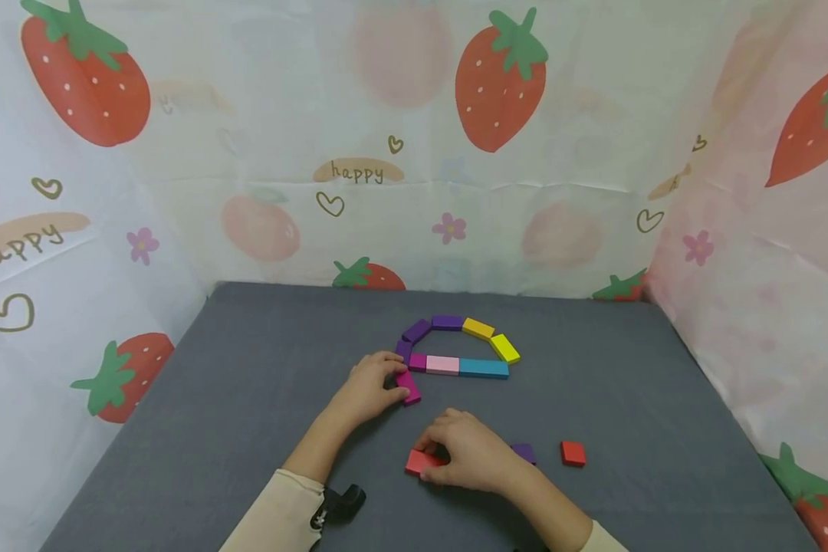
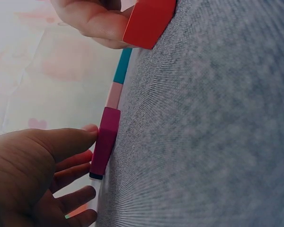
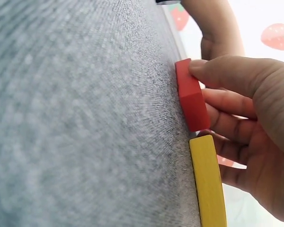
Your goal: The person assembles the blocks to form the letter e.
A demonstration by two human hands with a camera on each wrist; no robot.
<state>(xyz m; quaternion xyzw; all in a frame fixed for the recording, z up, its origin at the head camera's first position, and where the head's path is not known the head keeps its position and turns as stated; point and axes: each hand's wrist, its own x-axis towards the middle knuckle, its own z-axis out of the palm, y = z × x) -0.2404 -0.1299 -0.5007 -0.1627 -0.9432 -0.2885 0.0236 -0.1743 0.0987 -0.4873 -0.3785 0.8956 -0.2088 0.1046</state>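
My left hand [image 1: 371, 389] pinches a magenta block [image 1: 409, 388] that lies at the lower left of an arrangement of coloured blocks. In the left wrist view its thumb touches the face of that block [image 2: 106, 142], and the other fingers are partly behind it. Nearer the front, my right hand [image 1: 471, 452] holds a red block [image 1: 422, 462] between thumb and fingers, down at the cloth. The right wrist view shows the red block [image 3: 191, 97] under the thumb, with a yellow block [image 3: 208, 182] lying close by; the hand hides that yellow one from the head view.
Purple [image 1: 447, 323], yellow [image 1: 505, 348], blue [image 1: 484, 369] and pink [image 1: 442, 365] blocks form a closed curved outline. Beside the right wrist lies a partly hidden purple block [image 1: 523, 452], with a red square block [image 1: 573, 453] farther right. Strawberry-print curtains [image 1: 414, 230] surround the grey table [image 1: 628, 383].
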